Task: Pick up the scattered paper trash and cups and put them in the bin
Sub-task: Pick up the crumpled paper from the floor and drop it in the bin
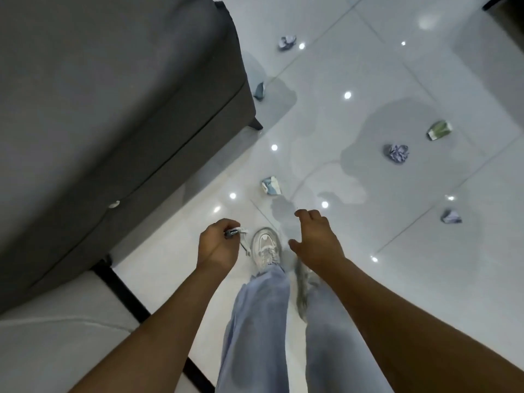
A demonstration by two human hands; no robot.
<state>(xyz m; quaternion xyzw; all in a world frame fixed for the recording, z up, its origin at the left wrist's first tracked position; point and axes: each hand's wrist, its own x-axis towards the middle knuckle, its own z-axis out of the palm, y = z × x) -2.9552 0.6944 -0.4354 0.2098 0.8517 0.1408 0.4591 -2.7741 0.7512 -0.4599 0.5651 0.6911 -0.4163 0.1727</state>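
Note:
My left hand (217, 243) grips a crumpled bit of paper (236, 232) above the white floor. My right hand (314, 236) hangs over the floor with relaxed fingers and holds nothing. A crushed paper cup (271, 186) lies just ahead of both hands. Further right lie a crumpled paper ball (396, 154), a green-patterned cup (439, 130) and a small paper wad (451, 217). Another paper ball (287, 42) lies far ahead, and a dark scrap (259, 91) sits by the sofa's corner. No bin is in view.
A grey sofa (113, 109) fills the left side, its dark leg (256, 124) on the glossy tiled floor (368, 80). My feet in pale shoes (265, 248) and light trousers stand below the hands. A dark furniture edge (502, 2) shows at the top right.

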